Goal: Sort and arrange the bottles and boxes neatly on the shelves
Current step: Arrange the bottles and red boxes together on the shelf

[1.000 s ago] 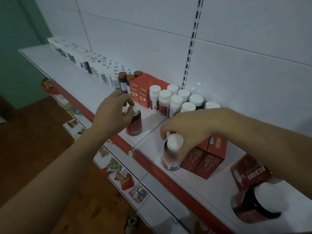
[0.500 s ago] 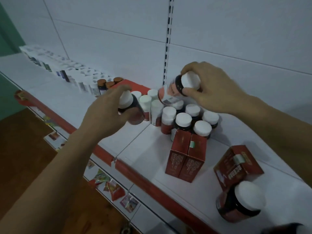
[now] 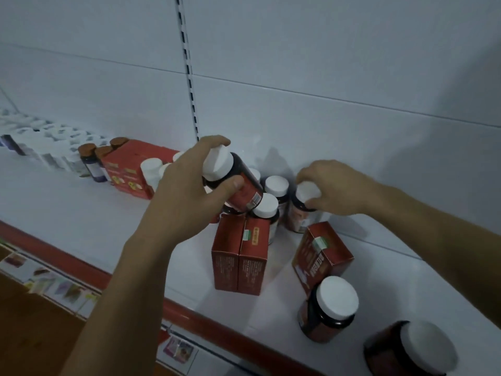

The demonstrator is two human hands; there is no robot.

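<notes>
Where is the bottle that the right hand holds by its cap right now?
Head view, right of centre: the bottle stands upright near the back wall, at the right end of the white-capped bottles, just behind the lone dark-red box.

The shelf [image 3: 81,213] is white with a red front edge. The tilted bottle [image 3: 241,183] is dark brown with a white cap and red label; the upright bottle [image 3: 296,215] beside it has a white cap too. The paired boxes [image 3: 226,253] are dark red, one with a green-and-white sticker. The small bottles [image 3: 90,161] have brown caps.
</notes>
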